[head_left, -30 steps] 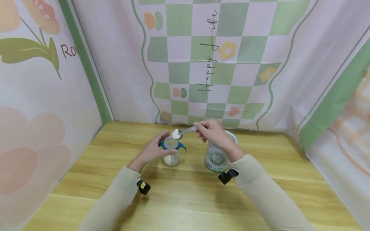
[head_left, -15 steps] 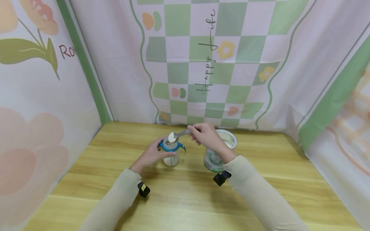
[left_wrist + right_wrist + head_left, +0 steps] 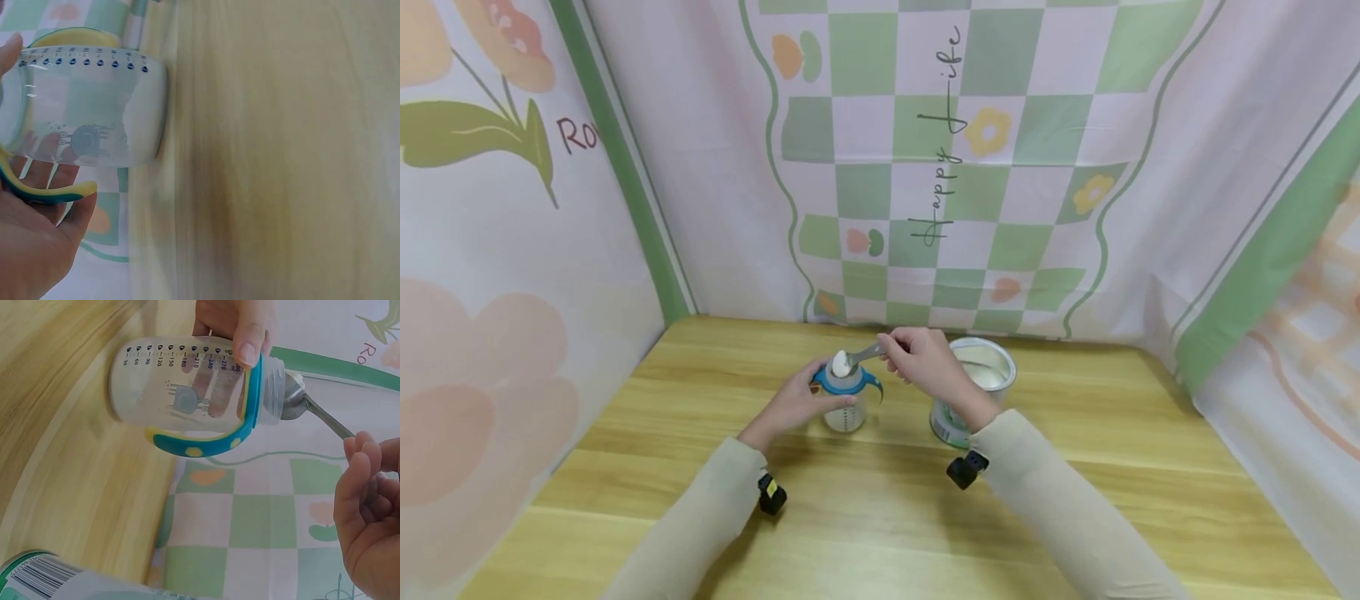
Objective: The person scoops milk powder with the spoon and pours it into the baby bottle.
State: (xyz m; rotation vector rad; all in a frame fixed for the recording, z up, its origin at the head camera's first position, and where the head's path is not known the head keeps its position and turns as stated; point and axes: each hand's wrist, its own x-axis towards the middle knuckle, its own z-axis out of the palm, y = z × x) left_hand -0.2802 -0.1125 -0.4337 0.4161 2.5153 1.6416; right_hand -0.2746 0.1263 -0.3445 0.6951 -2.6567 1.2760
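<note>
A clear baby bottle [image 3: 845, 419] with a blue two-handled collar stands on the table, its top uncapped. My left hand [image 3: 792, 404] grips it around the collar, thumb in front, fingers behind. Measuring marks and whitish contents near the base show in the left wrist view on the bottle [image 3: 94, 112]. My right hand [image 3: 925, 362] pinches the handle of a metal spoon [image 3: 867, 353]. White powder [image 3: 841, 363] heaps in the spoon's bowl, which is at the bottle's mouth. In the right wrist view the spoon [image 3: 328, 417] tilts against the clear neck opening.
An open can [image 3: 951, 429] of pale powder stands right of the bottle, partly behind my right forearm. The wooden table [image 3: 880, 533] ends at a checkered curtain [image 3: 917, 192] at the back, with printed cloth on both sides.
My right hand has moved left and slightly down, bringing the loaded spoon from above and right of the bottle to its mouth. The can's opening is now more exposed. My left hand stays put.
</note>
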